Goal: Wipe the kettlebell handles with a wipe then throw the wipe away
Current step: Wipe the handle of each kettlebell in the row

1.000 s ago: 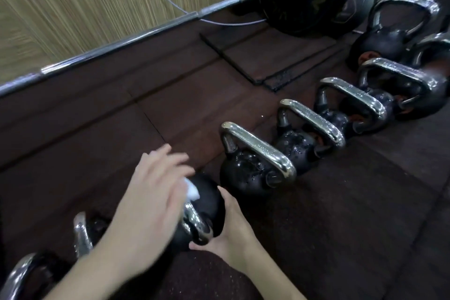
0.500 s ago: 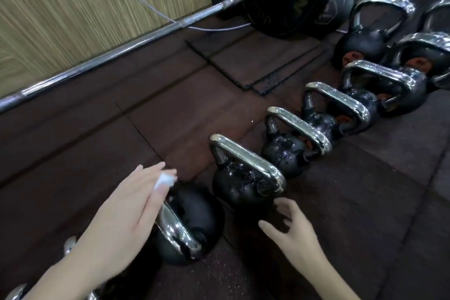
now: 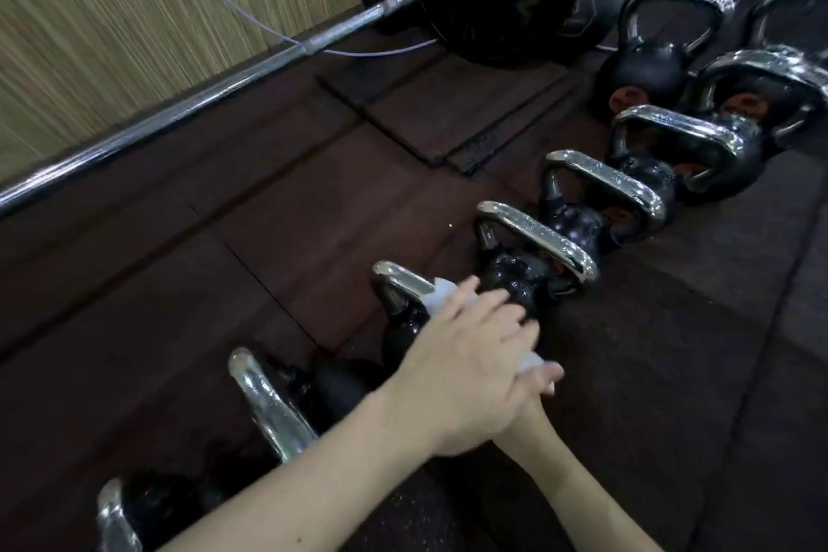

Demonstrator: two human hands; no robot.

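Chrome catches the light along a row of kettlebells running diagonally across the dark rubber floor, each with a bright, squared handle over a black, pebbled iron ball. The left hand lies across one kettlebell handle in the middle of the row, fingers curled over it with a white wipe pressed between palm and metal; a corner of the wipe pokes out by the fingertips. The right hand sits just under the left, mostly hidden, so I cannot tell whether it grips the ball or only steadies it, probably bracing the weight so it does not rock. Two handles nearer the floor's close edge stand free, as does the next handle along. A barbell lies by the wood-grain wall.
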